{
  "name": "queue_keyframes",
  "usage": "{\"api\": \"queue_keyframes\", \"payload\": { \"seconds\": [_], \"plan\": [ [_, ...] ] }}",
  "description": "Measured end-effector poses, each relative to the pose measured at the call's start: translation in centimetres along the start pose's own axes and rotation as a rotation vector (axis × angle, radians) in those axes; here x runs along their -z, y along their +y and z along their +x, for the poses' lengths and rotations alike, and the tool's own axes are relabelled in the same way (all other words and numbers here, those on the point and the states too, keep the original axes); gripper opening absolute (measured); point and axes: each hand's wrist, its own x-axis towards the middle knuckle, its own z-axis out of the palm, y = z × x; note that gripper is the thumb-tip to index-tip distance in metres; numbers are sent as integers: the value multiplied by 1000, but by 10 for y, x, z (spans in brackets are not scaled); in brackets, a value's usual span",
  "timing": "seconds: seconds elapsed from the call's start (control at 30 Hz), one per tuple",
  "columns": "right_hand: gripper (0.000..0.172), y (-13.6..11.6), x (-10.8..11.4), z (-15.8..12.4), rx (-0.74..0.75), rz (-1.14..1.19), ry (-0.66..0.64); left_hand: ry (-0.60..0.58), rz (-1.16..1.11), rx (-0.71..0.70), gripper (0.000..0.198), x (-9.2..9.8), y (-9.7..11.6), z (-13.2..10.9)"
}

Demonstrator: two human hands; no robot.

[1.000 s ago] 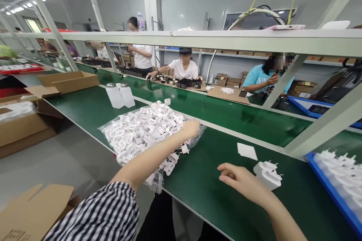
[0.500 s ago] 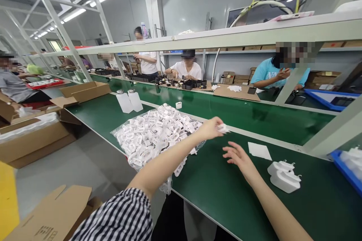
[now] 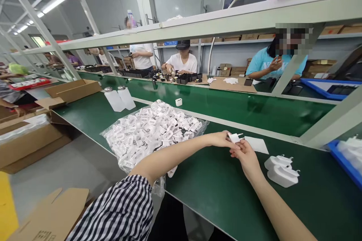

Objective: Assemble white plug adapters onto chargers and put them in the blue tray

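My left hand [image 3: 222,140] and my right hand [image 3: 245,155] meet over the green bench [image 3: 215,184], both pinching one small white plug adapter [image 3: 235,137] with its two pins pointing right. To the left lies a clear plastic bag [image 3: 152,131] heaped with many white adapters. Two larger white adapters [image 3: 281,171] lie on the bench just right of my right hand. A white slip of paper [image 3: 256,145] lies behind the hands.
Two white squeeze bottles [image 3: 120,98] and a lone white adapter [image 3: 178,102] stand further back. A blue tray [image 3: 346,158] with white parts sits at the right edge. Open cardboard boxes [image 3: 70,91] are at the left. Several people work across the far bench.
My left hand took one adapter from the bag and carried it right. My right hand lifted off the bench and came to meet it, and now grips it too.
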Motion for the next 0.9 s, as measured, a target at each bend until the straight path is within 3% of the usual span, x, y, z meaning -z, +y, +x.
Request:
{"api": "queue_keyframes", "payload": {
  "seconds": [0.1, 0.17, 0.2, 0.27, 0.33, 0.37, 0.47, 0.53, 0.7, 0.77, 0.9],
  "plan": [
    [29, 3, 3, 4, -68, 93, -67, -95, 309, -41, 60, 18, 4, -2],
    [27, 8, 6, 8, -112, 95, -125, -98, 512, 70, 69, 40, 7, 2],
    [25, 11, 7, 11, -119, 69, -149, -15, 623, 168, 67, 53, 8, 4],
    [20, 18, 9, 15, -93, -42, -199, 278, 815, 363, 57, 84, 7, 11],
    [17, 24, 9, 19, -38, -196, -263, 570, 907, 490, 48, 117, 0, 18],
    [15, 25, 8, 20, -14, -267, -291, 658, 918, 524, 46, 132, -5, 21],
    [12, 26, 6, 21, 11, -367, -307, 779, 893, 611, 43, 167, -29, 27],
    [11, 24, 6, 21, -5, -352, -287, 776, 861, 628, 42, 181, -45, 30],
    [12, 18, 5, 19, 5, -302, -301, 719, 833, 533, 34, 191, -64, 41],
    [20, 18, 6, 19, 32, -327, -314, 723, 832, 473, 39, 185, -59, 43],
    [19, 20, 7, 21, 26, -254, -315, 686, 801, 316, 47, 157, -38, 42]
  ]
}}
